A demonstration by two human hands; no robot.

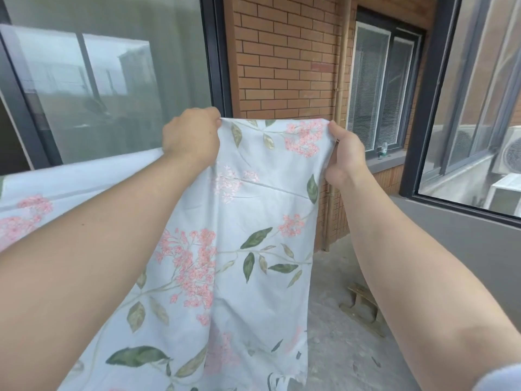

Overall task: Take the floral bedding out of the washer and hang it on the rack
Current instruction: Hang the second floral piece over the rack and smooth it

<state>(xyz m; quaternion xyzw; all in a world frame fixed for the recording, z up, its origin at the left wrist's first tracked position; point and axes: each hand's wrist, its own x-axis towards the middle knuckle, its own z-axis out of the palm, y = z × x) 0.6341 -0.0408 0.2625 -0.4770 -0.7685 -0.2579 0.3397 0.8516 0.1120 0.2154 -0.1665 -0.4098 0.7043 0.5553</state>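
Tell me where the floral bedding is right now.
In the head view, the floral bedding hangs mid-frame, its top edge gripped by the left hand and right hand, before the brick wall.

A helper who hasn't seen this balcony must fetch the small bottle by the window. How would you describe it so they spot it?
Find the brick wall, then the dark-framed window with blinds in it. On that window's grey sill, near its left end just past the right hand, stands the small bottle: greenish-labelled, and the only thing on the sill.
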